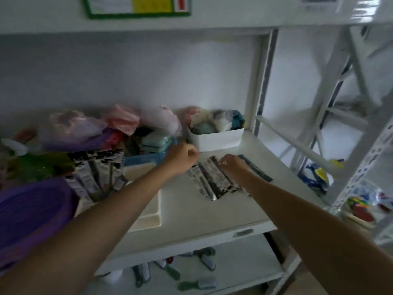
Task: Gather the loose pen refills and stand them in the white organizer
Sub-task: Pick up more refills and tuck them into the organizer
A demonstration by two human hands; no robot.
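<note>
Lying fanned at frame centre: flat dark-printed refill packets [212, 182], right hand [231, 165] spread on them for gathering; left hand [184, 157] fisted, contents untellable.

Glossy white metal shelf [212, 211] — crinkled thin plastic bags [72, 126], smooth matt white plastic bin [217, 139].

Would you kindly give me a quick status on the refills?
Left hand fisted, hovering. Right hand on the loose refill packs. Some packs already upright. Nothing blocking.
</note>
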